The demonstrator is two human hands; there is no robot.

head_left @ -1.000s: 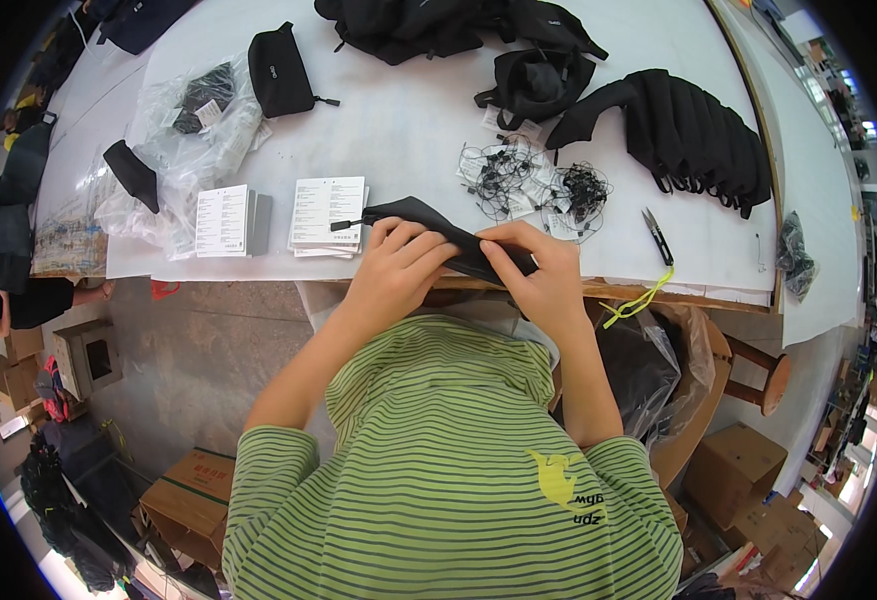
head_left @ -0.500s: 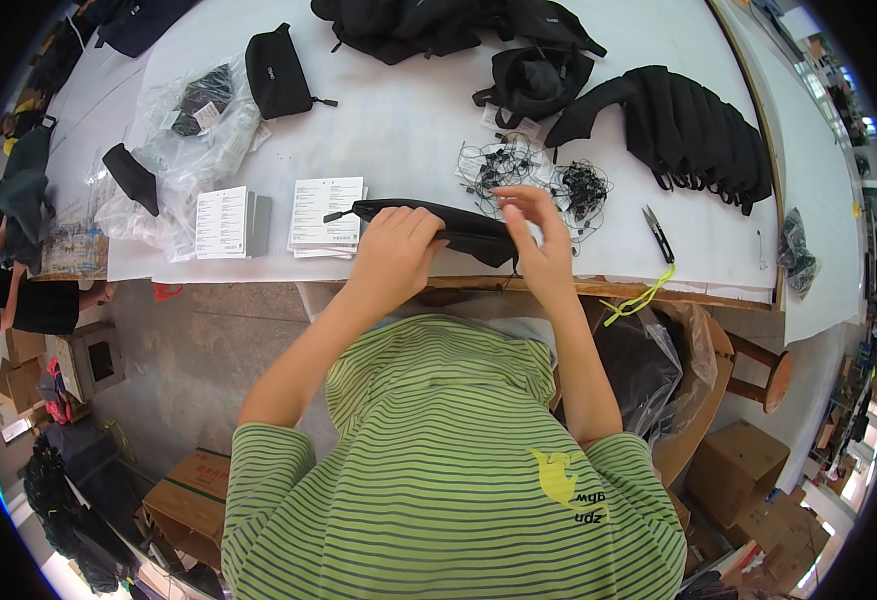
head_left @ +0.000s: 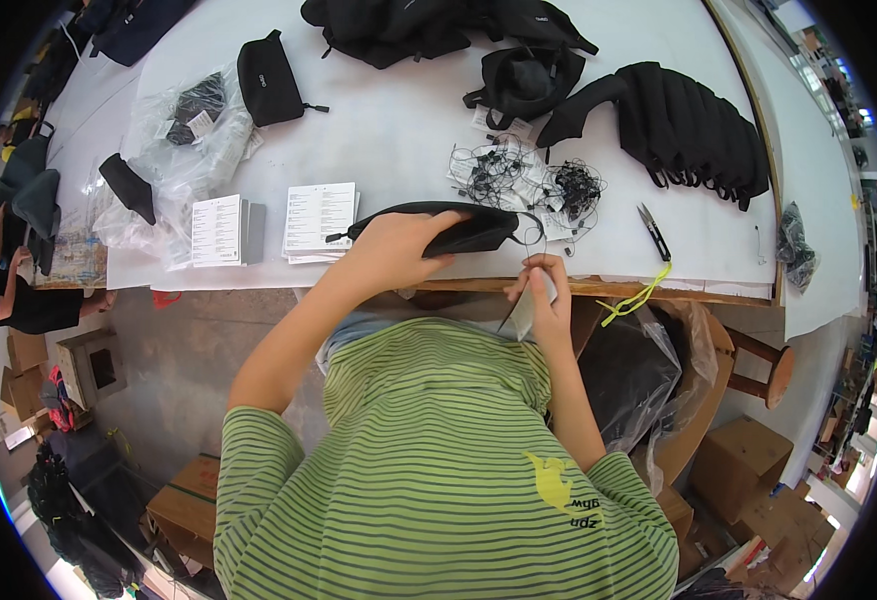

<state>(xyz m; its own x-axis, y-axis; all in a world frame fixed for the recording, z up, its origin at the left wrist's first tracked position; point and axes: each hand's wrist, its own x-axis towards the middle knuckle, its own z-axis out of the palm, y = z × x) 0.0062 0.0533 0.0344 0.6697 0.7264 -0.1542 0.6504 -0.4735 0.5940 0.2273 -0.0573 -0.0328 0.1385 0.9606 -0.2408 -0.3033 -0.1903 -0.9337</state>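
Note:
My left hand [head_left: 399, 250] grips a black zip pouch [head_left: 474, 232] at the table's front edge, its fingers wrapped over the near side. A zip pull with a black tab sticks out at the pouch's left end. At its right end a thin black string loop [head_left: 543, 232] runs down to my right hand [head_left: 549, 290]. That hand is closed on a pale hang tag [head_left: 525, 314] just off the table edge, fingers pinched near the string. Two stacks of white printed tags [head_left: 217, 232] lie left of the pouch. Tangled black tag strings [head_left: 504, 172] lie beyond it.
Thread snips [head_left: 654, 232] with a yellow-green cord lie at the right. Behind them is a row of black pouches [head_left: 694, 135]. More black bags [head_left: 389, 25] are piled at the back. Clear plastic bags [head_left: 184, 150] lie left. Another person in black [head_left: 39, 300] stands far left.
My right hand has left the pouch's right end and come down toward me, and the hang tag shows in it. The string loop now shows there. My left hand still holds the pouch.

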